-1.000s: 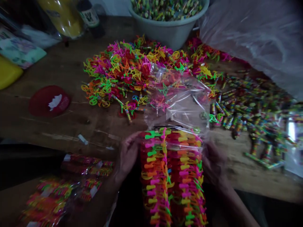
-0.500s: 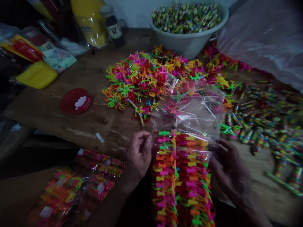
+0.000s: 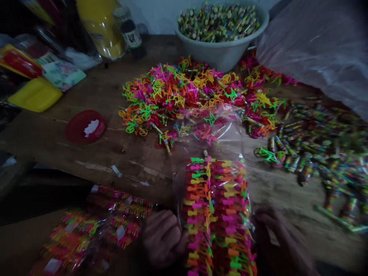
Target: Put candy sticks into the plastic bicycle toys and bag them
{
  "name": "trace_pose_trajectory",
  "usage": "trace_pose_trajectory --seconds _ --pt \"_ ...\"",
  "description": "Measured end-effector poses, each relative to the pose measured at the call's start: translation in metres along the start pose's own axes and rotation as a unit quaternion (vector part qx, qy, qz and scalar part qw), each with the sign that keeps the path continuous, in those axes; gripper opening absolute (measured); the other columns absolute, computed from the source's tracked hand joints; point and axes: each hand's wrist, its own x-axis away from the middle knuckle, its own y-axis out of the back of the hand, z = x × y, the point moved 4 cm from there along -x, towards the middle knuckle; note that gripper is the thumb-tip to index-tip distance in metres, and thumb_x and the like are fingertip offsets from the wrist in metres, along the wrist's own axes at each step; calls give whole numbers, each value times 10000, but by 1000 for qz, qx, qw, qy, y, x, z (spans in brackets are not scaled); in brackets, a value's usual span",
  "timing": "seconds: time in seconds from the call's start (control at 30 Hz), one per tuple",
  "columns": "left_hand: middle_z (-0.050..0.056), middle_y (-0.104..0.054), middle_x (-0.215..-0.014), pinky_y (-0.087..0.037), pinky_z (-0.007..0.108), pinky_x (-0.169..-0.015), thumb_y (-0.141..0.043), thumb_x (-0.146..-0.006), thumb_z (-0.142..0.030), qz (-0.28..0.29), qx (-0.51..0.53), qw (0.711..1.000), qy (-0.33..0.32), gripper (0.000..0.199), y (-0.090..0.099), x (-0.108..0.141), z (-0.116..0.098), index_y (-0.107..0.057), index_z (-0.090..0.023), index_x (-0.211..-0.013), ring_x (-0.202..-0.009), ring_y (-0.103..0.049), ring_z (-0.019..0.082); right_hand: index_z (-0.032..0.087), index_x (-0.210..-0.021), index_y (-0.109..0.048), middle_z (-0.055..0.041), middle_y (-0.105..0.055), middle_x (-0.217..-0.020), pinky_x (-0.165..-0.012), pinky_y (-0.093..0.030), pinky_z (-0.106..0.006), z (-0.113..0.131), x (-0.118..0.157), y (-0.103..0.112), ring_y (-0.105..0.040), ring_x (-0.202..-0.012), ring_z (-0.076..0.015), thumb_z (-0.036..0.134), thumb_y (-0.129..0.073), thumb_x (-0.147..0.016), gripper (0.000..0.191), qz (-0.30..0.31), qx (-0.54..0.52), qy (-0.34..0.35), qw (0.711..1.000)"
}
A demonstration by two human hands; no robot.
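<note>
Rows of small bright plastic toys (image 3: 218,214) in pink, orange, yellow, green and red lie in front of me, stacked in two columns. Around them is a clear plastic bag (image 3: 230,134), its far end spread flat past the top row. My left hand (image 3: 162,237) is closed at the bag's left edge, fingers curled and pinching the film. At the opposite edge, my right hand (image 3: 280,237) grips the bag's side with bent fingers; it is dark and a little blurred. Several filled bags with white labels (image 3: 94,226) lie at the lower left.
Behind the bag sits a heap of loose coloured plastic toys (image 3: 184,92). A grey basin (image 3: 221,50) holds many small patterned tubes. More tubes (image 3: 313,142) are scattered at right, below plastic sheeting (image 3: 313,50). A red dish (image 3: 77,126) with white paper bits is at left.
Both hands have moved toward me along the bag's sides, the left one most clearly. The bag's film has slid down over the toy rows, and its far end reaches less far right.
</note>
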Motion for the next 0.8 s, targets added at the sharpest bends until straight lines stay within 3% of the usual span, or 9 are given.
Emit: trace_pose_trajectory --seconds 0.27,0.43,0.5,0.7,0.8 --pt "-13 -409 -523 -216 295 -498 -513 -801 -60 53 44 997 -31 266 -11 33 -6 -405 -178 -588 -531 -366 123 193 -949 -547 -13 -603 -696 -499 -456 -191 28 30 4 -580 -570 -105 125 -471 -860 136 125 -53 32 990" --pt "-23 -415 -533 -258 281 -519 -544 -806 -72 60 61 996 -6 281 -9 23 -6 -388 -179 -597 -540 -379 113 198 -971 -528 -16 -628 -745 -532 -463 -198 30 27 10 -601 -598 -104 110 -453 -872 152 60 -41 -43 996" --pt "-22 -442 -546 -300 265 -533 -572 -799 -75 51 63 997 -15 275 -3 17 -8 -401 -179 -610 -553 -414 109 205 -988 -531 -23 -640 -765 -539 -464 -213 35 25 13 -612 -620 -119 122 -448 -886 156 38 -49 -35 997" --pt "-9 -489 -562 -333 244 -529 -595 -844 -181 101 103 989 -19 250 1 14 -5 -448 -170 -642 -548 -452 104 200 -983 -545 -31 -635 -789 -551 -473 -227 37 29 13 -614 -663 -134 94 -522 -852 170 55 -75 -46 995" --pt "-10 -478 -554 -329 250 -531 -541 -878 -206 86 112 990 6 256 -5 13 -7 -454 -169 -641 -543 -459 103 181 -938 -555 -34 -617 -759 -513 -461 -223 38 34 14 -593 -623 -125 112 -496 -866 116 60 -84 -44 994"
